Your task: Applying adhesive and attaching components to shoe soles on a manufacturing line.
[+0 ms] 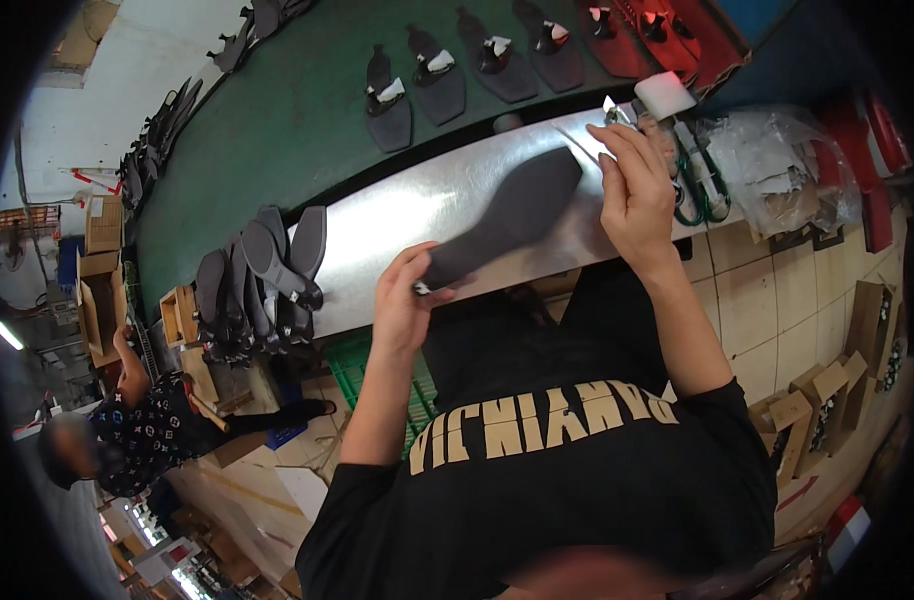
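My left hand (401,305) is closed round the narrow heel end of a dark grey shoe sole (512,215). The sole is raised over a shiny metal worktop (367,225), its wide, square toe end pointing up and to the right. To the right of that toe, my right hand (639,200) pinches a thin, light-coloured rod (577,146) between thumb and fingers. The rod slants toward the far left; its exact kind is too small to tell.
Sandals (439,80) stand in a row on the green conveyor belt (247,140) beyond the worktop. A pile of dark soles (267,260) lies left. At right are a white block (665,95), green cord and clear plastic bags (777,170). A co-worker (147,430) is at far left.
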Demonstrator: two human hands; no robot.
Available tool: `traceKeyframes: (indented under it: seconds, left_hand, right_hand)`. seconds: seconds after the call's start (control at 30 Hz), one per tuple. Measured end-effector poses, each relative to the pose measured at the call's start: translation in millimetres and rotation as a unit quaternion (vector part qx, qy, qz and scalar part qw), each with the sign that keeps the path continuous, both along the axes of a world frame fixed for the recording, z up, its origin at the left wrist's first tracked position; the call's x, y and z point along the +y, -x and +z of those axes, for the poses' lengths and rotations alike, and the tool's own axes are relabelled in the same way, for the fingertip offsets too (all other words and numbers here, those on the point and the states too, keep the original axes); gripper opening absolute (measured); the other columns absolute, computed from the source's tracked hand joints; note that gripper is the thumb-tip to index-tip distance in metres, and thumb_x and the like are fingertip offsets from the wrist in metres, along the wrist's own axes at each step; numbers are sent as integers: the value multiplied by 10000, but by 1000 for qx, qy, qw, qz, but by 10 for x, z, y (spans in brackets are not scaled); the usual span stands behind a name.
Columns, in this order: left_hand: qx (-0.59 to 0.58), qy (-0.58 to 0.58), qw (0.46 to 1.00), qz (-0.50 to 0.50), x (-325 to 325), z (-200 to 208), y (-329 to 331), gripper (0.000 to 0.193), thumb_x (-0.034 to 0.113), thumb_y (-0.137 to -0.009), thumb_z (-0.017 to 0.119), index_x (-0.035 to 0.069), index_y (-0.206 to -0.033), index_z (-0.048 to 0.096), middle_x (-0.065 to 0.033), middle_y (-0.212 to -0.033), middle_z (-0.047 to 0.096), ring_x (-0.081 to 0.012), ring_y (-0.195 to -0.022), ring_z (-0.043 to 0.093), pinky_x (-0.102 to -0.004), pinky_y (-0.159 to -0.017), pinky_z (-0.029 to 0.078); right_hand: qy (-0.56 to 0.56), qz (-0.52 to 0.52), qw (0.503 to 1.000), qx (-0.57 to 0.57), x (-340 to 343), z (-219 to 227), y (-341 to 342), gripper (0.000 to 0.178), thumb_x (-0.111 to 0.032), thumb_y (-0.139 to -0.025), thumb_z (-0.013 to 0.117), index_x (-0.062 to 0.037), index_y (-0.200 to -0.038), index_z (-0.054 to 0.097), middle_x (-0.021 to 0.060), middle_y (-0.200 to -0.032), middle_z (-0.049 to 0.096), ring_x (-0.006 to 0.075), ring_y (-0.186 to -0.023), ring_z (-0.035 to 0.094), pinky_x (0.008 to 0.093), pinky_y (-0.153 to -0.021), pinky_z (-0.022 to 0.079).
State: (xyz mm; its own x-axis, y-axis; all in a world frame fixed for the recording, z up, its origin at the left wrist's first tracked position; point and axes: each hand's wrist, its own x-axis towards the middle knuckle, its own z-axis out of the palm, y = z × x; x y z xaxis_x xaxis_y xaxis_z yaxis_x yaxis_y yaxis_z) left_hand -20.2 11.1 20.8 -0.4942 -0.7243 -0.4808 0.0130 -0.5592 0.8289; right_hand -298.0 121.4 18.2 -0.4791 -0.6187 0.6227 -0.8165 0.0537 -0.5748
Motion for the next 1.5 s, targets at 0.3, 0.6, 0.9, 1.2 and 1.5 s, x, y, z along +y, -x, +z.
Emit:
traceKeyframes:
  seconds: [0.3, 0.6, 0.9, 1.2, 1.5]
  left_hand:
    - [161, -305, 933, 107, -74, -428, -139, 431, 201, -927, 601, 51, -1316, 492, -164, -1256, 581, -304, -1086, 644, -284, -753, 575]
    - [201, -409, 880, 135, 124, -357, 314, 313, 276, -904, 665, 41, -1104, 613, -112, -1048, 670, -201, -936, 660, -210, -527, 480]
    - [200, -407, 879, 147, 317, -222, 369, 216, 270, -885, 681, 95, -1003, 636, -71, -912, 684, -159, -789, 615, -215, -436, 318]
    - [82, 217, 964, 129, 314, -195, 422, 675, 494, -1053, 314, -16, -790, 668, -63, -688, 641, -123, -628, 582, -250, -573, 448]
    - [51, 269, 955, 111, 242, -80, 317, 889, 631, -1005, 105, -15, -706, 638, -68, -706, 623, -152, -681, 562, -258, -720, 445]
  right_hand:
    - [-179, -35, 981, 66, 197, -526, -47, 271, -11, -835, 625, -19, -1105, 650, 137, -953, 593, 288, -879, 558, 372, -782, 460]
    - [-180, 264, 760, -566, 321, -9, -1098, 521, -9, -929, 524, -76, -1440, 450, 15, -652, 555, 81, -626, 539, 228, -632, 438]
    - [-94, 259, 803, -528, 351, -347, -1100, 363, -62, -983, 526, 16, -1337, 544, -15, -737, 552, 60, -618, 472, 192, -572, 389]
    - [-236, 322, 612, -683, 395, 17, -1132, 526, -136, -1008, 477, -105, -1508, 314, -4, -676, 503, 48, -539, 409, 182, -485, 338]
    - [-174, 333, 610, -698, 401, 92, -1049, 309, -114, -992, 502, -16, -1275, 581, 9, -692, 551, 58, -554, 469, 206, -480, 369]
